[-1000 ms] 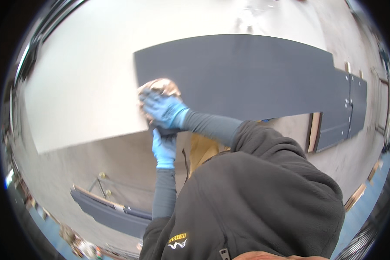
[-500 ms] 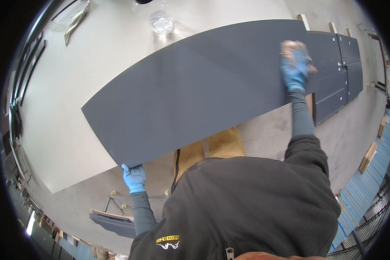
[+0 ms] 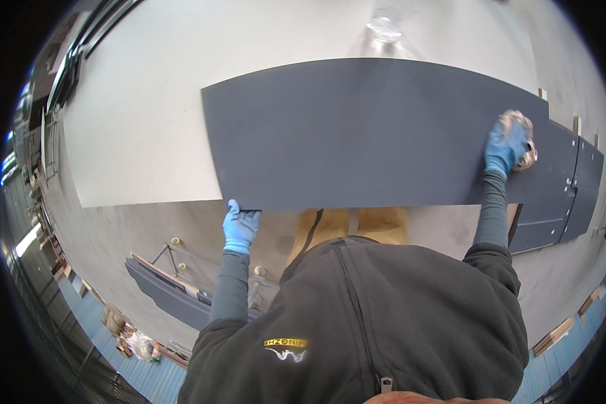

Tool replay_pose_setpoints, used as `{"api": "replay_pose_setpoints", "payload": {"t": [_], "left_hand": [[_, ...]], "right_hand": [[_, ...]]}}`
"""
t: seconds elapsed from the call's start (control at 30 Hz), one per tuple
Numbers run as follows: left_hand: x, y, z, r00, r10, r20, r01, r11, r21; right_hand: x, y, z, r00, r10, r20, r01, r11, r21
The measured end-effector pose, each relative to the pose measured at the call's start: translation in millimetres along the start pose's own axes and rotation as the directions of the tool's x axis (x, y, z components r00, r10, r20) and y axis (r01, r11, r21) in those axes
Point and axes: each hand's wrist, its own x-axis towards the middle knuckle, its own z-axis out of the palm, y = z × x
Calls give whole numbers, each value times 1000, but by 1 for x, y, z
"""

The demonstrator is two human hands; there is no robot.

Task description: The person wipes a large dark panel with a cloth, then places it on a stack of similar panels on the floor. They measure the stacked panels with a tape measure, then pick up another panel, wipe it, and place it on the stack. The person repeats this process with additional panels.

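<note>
The person's left hand (image 3: pixel 241 227) is clamped on the near edge of a dark grey panel (image 3: pixel 357 135), close to its left corner. The right hand (image 3: pixel 507 145) is closed over a crumpled cloth (image 3: pixel 528 157), pressed against the panel's right end. The panel lies across the white bench (image 3: pixel 141 148), a clear object (image 3: pixel 384 28) standing just beyond its curved far edge. More grey panels (image 3: pixel 549 222) lie to the right.

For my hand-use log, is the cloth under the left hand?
No, the cloth is under the right hand, while the left hand is at the grey panel's near edge.
</note>
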Motion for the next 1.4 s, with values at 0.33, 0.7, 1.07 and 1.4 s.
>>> {"api": "replay_pose_setpoints", "payload": {"t": [0.33,0.7,1.07,1.4], "left_hand": [[-7,-7,1,995,46,87,-48,998,27],[-19,11,-21,881,-2,472,165,938,-304],[-26,6,-33,922,195,335,-49,916,-398],[-132,17,-103,675,669,-310,-732,660,-169]], "right_hand": [[10,-502,-7,758,-650,46,487,613,622],[-105,-604,-121,305,-950,-61,501,106,859],[-148,-597,-160,309,-938,-158,380,-31,924],[-163,-620,-221,-284,-907,310,-871,110,-478]]}}
